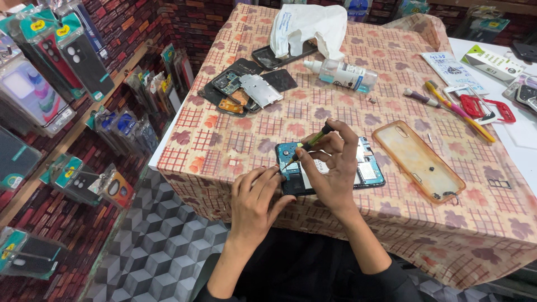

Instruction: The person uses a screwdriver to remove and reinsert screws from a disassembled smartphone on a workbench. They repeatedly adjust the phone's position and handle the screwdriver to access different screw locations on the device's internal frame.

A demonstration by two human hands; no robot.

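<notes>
The opened phone point(335, 168) lies face down on the patterned tablecloth point(235, 140), near the table's front edge, and everything else is placed from it. At its near-left corner the left hand point(254, 198) rests with fingers curled, fingertips pressing the phone's frame to steady it. Over the phone's middle the right hand point(330, 168) pinches a thin screwdriver point(306, 146) between thumb and fingers, tip down into the phone's upper-left area.

Risks, as I judge them: the tip could slip off a tiny screw and scratch the board, since the left hand holds only one corner; a freed screw could roll into the busy cloth pattern and be lost. The clear bottle point(344, 74), lying on its side beyond the phone, might leak toward it if its cap is loose.

Just right of the phone lies an orange-tinted case point(417, 159). Further off, beyond and left, sits a pile of phone parts point(246, 86); beyond that, a white plastic bag point(307, 25).

The right hand hides much of the phone's inside; the screw itself is too small to see. Tools at far right are cut off.
</notes>
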